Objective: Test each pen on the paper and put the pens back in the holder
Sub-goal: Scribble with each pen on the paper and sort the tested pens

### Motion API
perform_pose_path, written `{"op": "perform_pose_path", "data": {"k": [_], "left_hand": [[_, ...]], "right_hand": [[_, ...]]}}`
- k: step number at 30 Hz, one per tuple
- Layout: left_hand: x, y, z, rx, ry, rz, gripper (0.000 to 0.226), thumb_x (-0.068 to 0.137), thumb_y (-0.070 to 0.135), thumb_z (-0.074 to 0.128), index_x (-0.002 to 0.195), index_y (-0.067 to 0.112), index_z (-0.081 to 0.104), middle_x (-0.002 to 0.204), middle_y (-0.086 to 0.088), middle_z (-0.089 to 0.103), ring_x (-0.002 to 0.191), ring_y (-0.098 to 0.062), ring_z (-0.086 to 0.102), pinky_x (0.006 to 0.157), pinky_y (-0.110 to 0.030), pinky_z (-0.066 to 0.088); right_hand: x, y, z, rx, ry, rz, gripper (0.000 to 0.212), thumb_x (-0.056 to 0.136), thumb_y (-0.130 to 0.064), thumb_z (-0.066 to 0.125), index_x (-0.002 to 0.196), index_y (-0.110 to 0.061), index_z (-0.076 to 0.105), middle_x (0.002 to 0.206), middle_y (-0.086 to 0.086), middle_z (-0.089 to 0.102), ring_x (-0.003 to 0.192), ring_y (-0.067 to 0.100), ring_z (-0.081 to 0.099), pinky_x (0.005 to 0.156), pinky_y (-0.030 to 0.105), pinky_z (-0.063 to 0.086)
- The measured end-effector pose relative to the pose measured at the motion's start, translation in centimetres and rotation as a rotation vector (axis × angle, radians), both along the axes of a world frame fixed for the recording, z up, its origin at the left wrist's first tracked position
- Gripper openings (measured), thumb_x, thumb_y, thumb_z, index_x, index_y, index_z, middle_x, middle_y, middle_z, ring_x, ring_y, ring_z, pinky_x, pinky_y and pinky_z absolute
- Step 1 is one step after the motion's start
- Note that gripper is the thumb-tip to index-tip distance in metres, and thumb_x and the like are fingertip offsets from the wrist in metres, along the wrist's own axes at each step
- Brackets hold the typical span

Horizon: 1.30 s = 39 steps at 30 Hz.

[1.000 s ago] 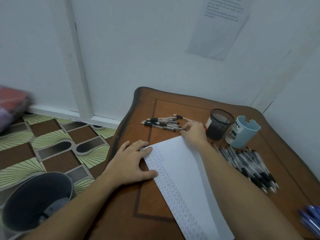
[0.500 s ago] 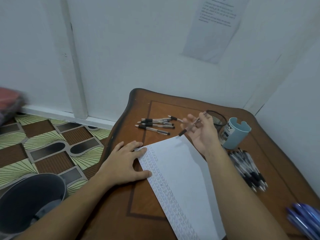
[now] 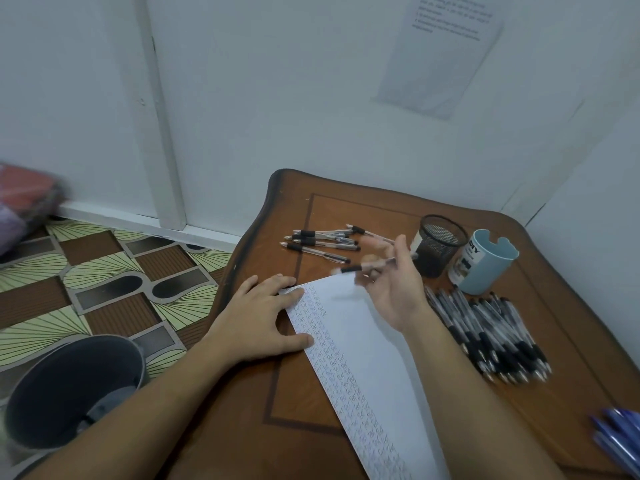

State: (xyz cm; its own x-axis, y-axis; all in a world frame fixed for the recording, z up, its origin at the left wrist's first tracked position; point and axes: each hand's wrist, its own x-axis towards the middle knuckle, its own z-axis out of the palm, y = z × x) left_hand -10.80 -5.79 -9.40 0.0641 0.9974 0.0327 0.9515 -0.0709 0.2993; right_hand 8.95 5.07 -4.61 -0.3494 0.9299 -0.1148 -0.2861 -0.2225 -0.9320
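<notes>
A white paper sheet [image 3: 374, 344] with rows of scribbles along its left edge lies on the brown table [image 3: 346, 209]. My left hand [image 3: 263, 317] rests flat on the sheet's upper left corner. My right hand [image 3: 391, 285] is raised above the sheet's top and holds a black-grip pen [image 3: 360, 267], blurred by motion. A few clear pens [image 3: 322, 242] lie at the far left of the table. A black mesh holder [image 3: 438, 245] stands behind my right hand, next to a light blue holder [image 3: 485, 261].
A pile of several black-grip pens [image 3: 491, 334] lies right of the sheet. Blue pens [image 3: 620, 434] show at the right edge. A dark grey bin [image 3: 69, 393] stands on the patterned floor at the left. White walls close in behind the table.
My right hand picked a pen from the far-left group, lifted it and turned palm up; the pen now sits lower and nearer the sheet. My left hand stays on the paper.
</notes>
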Motion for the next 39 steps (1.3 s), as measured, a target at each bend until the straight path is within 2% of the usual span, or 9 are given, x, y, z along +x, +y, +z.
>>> {"op": "perform_pose_path", "data": {"k": [2,5,8,13,16,18,23,28,39], "left_hand": [[0.0,0.0,0.0,-0.003,-0.006,0.001,0.103,0.061,0.091,0.023,0.148,0.036,0.030,0.158,0.015,0.017,0.145,-0.005,0.007,0.115,-0.033,-0.008],[0.0,0.0,-0.1,-0.002,-0.006,0.004,0.102,0.062,0.090,0.024,0.148,0.036,0.031,0.158,0.015,0.018,0.145,-0.005,0.007,0.115,-0.033,-0.008],[0.0,0.0,-0.1,-0.004,-0.001,0.005,0.101,0.063,0.090,0.025,0.148,0.036,0.031,0.158,0.015,0.017,0.145,-0.004,0.007,0.116,-0.034,-0.008],[0.0,0.0,0.1,-0.027,-0.005,-0.001,0.100,0.065,0.089,0.029,0.149,0.034,0.030,0.158,0.013,0.017,0.145,-0.006,0.008,0.116,-0.035,-0.007],[0.1,-0.1,0.3,-0.042,-0.010,0.012,0.095,0.068,0.085,0.034,0.148,0.034,0.030,0.158,0.013,0.017,0.145,-0.007,0.008,0.117,-0.036,-0.006],[0.2,-0.1,0.4,-0.055,-0.006,0.020,0.095,0.067,0.085,0.033,0.149,0.036,0.028,0.159,0.014,0.015,0.145,-0.007,0.008,0.117,-0.037,-0.007],[0.1,0.0,0.2,-0.052,0.003,0.019,0.095,0.067,0.085,0.032,0.148,0.037,0.029,0.158,0.014,0.016,0.145,-0.006,0.009,0.117,-0.037,-0.006],[0.2,0.0,0.2,-0.041,0.000,0.023,0.096,0.066,0.087,0.032,0.148,0.037,0.030,0.158,0.014,0.017,0.145,-0.007,0.010,0.117,-0.037,-0.006],[0.2,-0.1,0.1,-0.025,0.005,0.020,0.103,0.061,0.091,0.024,0.148,0.037,0.031,0.158,0.014,0.019,0.145,-0.007,0.011,0.117,-0.036,-0.005]], "right_hand": [[0.2,-0.4,-0.8,-0.002,-0.100,0.027,0.065,0.101,-0.056,0.022,0.108,-0.009,0.067,0.057,0.006,0.054,0.055,0.015,0.049,0.056,0.028,0.040],[0.2,-1.2,-2.0,0.024,-0.157,0.068,0.049,0.096,-0.048,0.043,0.104,-0.006,0.069,0.076,0.013,0.070,0.064,0.019,0.064,0.053,0.025,0.043],[-0.1,-1.7,-2.7,0.067,-0.202,0.056,0.034,0.081,-0.044,0.062,0.082,-0.011,0.057,0.064,0.008,0.052,0.054,0.014,0.045,0.045,0.019,0.035],[-0.7,-1.8,-3.8,0.235,-0.412,0.138,0.036,0.092,-0.048,0.049,0.095,-0.015,0.065,0.082,0.005,0.074,0.073,0.028,0.062,0.059,0.026,0.045],[-0.8,-1.8,-4.1,0.196,-0.351,0.160,0.031,0.077,-0.040,0.074,0.078,-0.010,0.064,0.074,0.006,0.070,0.078,0.025,0.067,0.079,0.039,0.056],[-0.8,-1.6,-4.5,0.270,-0.424,0.117,0.036,0.077,-0.032,0.083,0.066,-0.011,0.056,0.061,0.005,0.061,0.066,0.020,0.064,0.072,0.040,0.054],[-1.3,-1.7,-5.0,0.371,-0.514,0.032,0.036,0.084,0.004,0.065,0.059,0.002,0.040,0.053,0.005,0.034,0.046,0.004,0.045,0.050,0.021,0.044],[-1.3,-1.8,-5.4,0.410,-0.520,0.038,0.038,0.082,0.001,0.064,0.056,-0.002,0.037,0.058,0.013,0.032,0.056,0.021,0.041,0.055,0.032,0.047],[-1.3,-1.7,-5.5,0.424,-0.548,0.061,0.041,0.078,-0.007,0.065,0.049,-0.019,0.037,0.055,0.005,0.033,0.055,0.019,0.046,0.057,0.034,0.048]]}}
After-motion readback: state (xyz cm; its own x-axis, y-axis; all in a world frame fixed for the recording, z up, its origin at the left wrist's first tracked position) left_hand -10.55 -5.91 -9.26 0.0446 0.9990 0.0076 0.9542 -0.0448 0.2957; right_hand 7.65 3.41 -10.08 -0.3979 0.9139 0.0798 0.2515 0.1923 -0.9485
